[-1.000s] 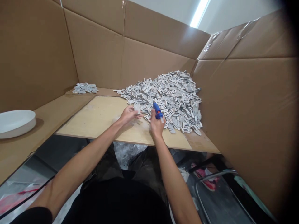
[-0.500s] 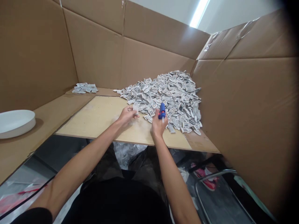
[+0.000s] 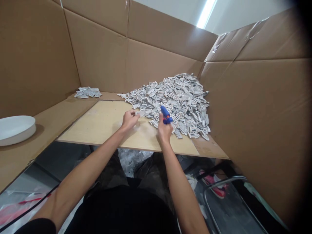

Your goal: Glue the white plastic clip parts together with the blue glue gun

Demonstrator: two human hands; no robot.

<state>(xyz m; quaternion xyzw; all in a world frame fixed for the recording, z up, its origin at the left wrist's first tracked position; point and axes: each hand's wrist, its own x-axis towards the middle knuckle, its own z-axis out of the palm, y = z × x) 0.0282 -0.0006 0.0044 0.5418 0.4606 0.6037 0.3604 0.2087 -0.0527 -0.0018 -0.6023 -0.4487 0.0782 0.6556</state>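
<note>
Over the pale board, my left hand (image 3: 129, 120) pinches a flat white slotted plastic piece (image 3: 139, 113) between thumb and fingertips. The piece lies nearly level and points right. To its right, my right hand (image 3: 165, 130) is wrapped round a small blue glue gun (image 3: 165, 113) with red parts. Its blue barrel tilts up and to the left, away from me. Just behind both hands rises a large heap of similar grey-white slotted pieces (image 3: 180, 92). The glue gun is apart from the held piece.
Cardboard walls (image 3: 102, 52) enclose the back and sides. A small pile of pieces (image 3: 88, 92) lies at the back left. A white round dish (image 3: 17, 130) stands at the left. The wooden board (image 3: 85, 130) ends at a front edge above my lap. A metal-framed chair (image 3: 207, 201) is lower right.
My left hand has shifted slightly left and turned the plastic piece from upright to nearly level. In my right hand, the glue gun's barrel has swung to the left.
</note>
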